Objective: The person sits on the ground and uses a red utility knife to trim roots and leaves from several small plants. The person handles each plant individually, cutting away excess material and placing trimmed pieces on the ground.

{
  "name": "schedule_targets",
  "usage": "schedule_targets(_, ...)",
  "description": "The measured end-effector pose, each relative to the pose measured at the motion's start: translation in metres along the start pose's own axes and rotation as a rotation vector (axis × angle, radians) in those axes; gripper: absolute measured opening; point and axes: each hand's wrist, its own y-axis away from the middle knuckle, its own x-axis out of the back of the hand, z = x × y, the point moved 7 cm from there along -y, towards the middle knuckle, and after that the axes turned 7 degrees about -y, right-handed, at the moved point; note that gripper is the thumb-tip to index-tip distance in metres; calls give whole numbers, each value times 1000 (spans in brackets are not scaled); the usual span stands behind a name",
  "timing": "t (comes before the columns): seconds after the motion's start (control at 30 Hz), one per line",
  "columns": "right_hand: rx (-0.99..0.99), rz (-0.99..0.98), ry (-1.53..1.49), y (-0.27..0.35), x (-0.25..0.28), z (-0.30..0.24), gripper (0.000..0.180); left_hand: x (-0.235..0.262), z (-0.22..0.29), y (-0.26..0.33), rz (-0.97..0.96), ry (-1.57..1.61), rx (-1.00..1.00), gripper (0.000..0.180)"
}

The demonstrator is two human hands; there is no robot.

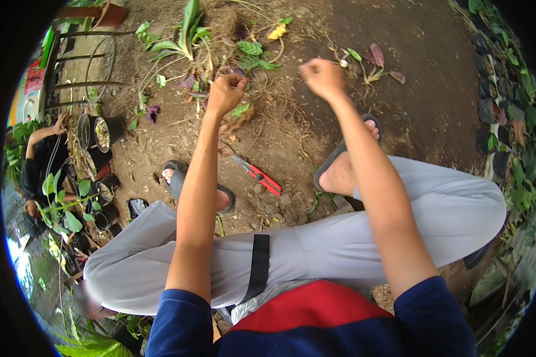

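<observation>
Over the bare soil, my left hand is closed with its fingertips pinched together, among loose plants with purple and green leaves. Whatever it holds is too small to make out. My right hand is also closed and slightly blurred; its contents are hidden. Just right of it lies a small uprooted plant with reddish-purple leaves and thin roots. Beyond my left hand sits a larger plant with long green leaves. A red-handled cutter knife lies on the ground between my feet, its blade pointing up and left.
Dry roots are strewn across the soil. Black pots stand at the left, near another person's arm and a metal rack. Rows of potted seedlings line the right. A yellow leaf lies at the far side.
</observation>
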Motion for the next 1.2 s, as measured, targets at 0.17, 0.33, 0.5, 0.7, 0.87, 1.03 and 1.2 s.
schedule_targets(0.17,-55,381,200,-10,48,64,28,28,-31,-8,111,83,114,24)
schedule_targets(0.33,75,391,292,-6,35,72,25,47,-56,-8,254,193,136,26)
schedule_targets(0.5,-75,384,311,-11,35,74,22,60,-68,-9,335,164,119,21)
schedule_targets(0.7,-71,420,302,-21,31,76,16,58,-69,-14,276,233,113,21)
schedule_targets(0.87,50,560,212,-37,27,50,16,74,-104,-8,495,259,223,23)
schedule_targets(1.03,-2,503,-15,-53,18,11,20,98,-151,-7,702,381,481,28)
schedule_targets(1.2,-39,363,-146,-48,-1,-22,28,99,-106,-50,651,298,222,38)
